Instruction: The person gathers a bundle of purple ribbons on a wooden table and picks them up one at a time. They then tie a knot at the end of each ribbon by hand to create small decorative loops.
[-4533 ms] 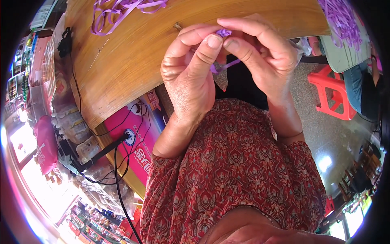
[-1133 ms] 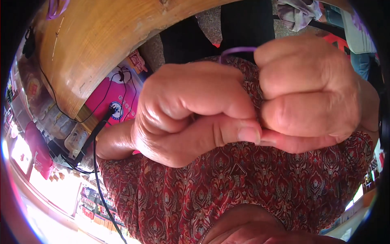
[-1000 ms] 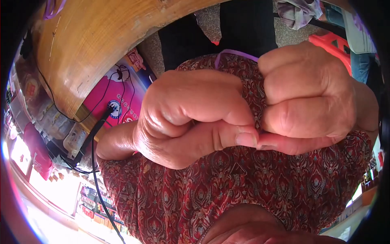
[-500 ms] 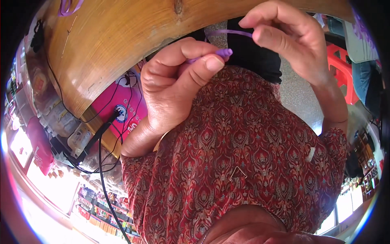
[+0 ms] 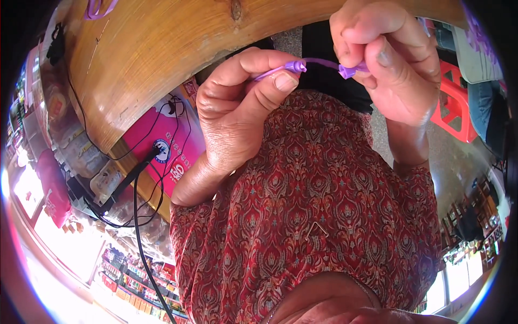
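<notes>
My left hand (image 5: 237,113) pinches one end of a thin purple plastic strap (image 5: 318,63) between thumb and forefinger. My right hand (image 5: 391,65) grips the other end, where a small purple clasp shows at the fingertips. The strap runs taut between the two hands, just in front of the edge of the wooden table (image 5: 162,59). Both hands are held above my lap, over a red patterned garment (image 5: 324,216).
More purple straps (image 5: 97,6) lie on the table's far left. A pink box (image 5: 172,146) and black cables (image 5: 135,194) sit under the table at left. A red plastic stool (image 5: 456,102) stands at right, next to another person's legs (image 5: 483,92).
My hands were clenched together close to the camera a second ago. They have moved away toward the table edge and apart, and the purple strap is now stretched between them.
</notes>
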{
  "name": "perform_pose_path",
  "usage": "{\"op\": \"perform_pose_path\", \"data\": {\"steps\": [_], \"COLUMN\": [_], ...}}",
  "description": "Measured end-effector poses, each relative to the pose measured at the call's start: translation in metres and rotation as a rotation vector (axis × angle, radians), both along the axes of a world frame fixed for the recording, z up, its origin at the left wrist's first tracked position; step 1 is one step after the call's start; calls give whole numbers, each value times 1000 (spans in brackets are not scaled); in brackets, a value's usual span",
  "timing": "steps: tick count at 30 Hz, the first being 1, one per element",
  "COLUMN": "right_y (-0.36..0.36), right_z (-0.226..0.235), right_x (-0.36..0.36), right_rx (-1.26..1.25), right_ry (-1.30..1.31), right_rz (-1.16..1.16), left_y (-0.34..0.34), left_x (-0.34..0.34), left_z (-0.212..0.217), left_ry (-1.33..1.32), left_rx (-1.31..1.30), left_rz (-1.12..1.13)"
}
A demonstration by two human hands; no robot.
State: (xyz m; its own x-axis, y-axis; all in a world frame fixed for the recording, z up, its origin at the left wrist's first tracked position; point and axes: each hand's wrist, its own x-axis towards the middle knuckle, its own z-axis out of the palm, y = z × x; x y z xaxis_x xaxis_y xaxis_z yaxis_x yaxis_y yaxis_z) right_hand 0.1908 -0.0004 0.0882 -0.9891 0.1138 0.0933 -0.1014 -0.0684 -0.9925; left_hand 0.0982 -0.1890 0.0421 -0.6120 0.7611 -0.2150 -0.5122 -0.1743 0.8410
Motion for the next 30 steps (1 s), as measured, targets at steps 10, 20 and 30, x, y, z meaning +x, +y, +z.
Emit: {"op": "perform_pose_path", "data": {"steps": [10,20,30], "right_y": [-59,-64,-64], "right_z": [-57,-47,-62], "right_x": [16,21,20], "right_rx": [32,383,396], "right_ry": [129,117,216], "right_rz": [-473,-290,-346], "left_y": [-13,-16,-16], "left_x": [16,21,19], "left_z": [-19,-22,-31], "left_ry": [84,149,-215], "left_rx": [58,115,255], "left_rz": [-2,37,-31]}}
